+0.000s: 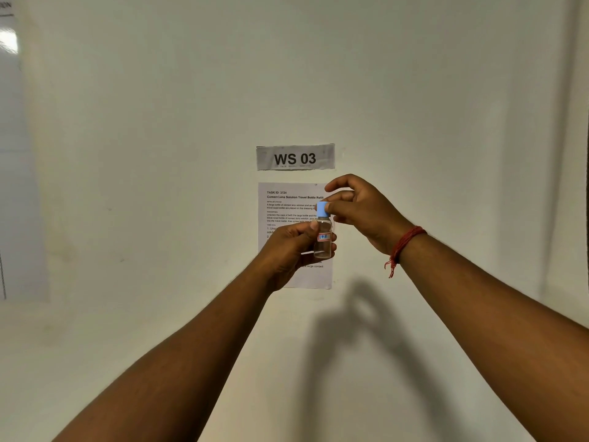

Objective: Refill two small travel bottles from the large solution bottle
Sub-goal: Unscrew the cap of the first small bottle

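A bottle (322, 240) stood upright between both hands, before a sheet (293, 202) on the wall (159, 154), below a sign (295, 157).

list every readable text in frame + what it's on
"WS 03": grey paper strip sign on the wall; fine print beneath it too small.
"TASK ID: 3724" and "Contact Lens Solution Travel Bottle Refill": white printed sheet taped below; body text mostly too small.
Red-bordered label on small clear glass bottle with blue cap: blurred, unreadable.
Top-left wall poster: unreadable.
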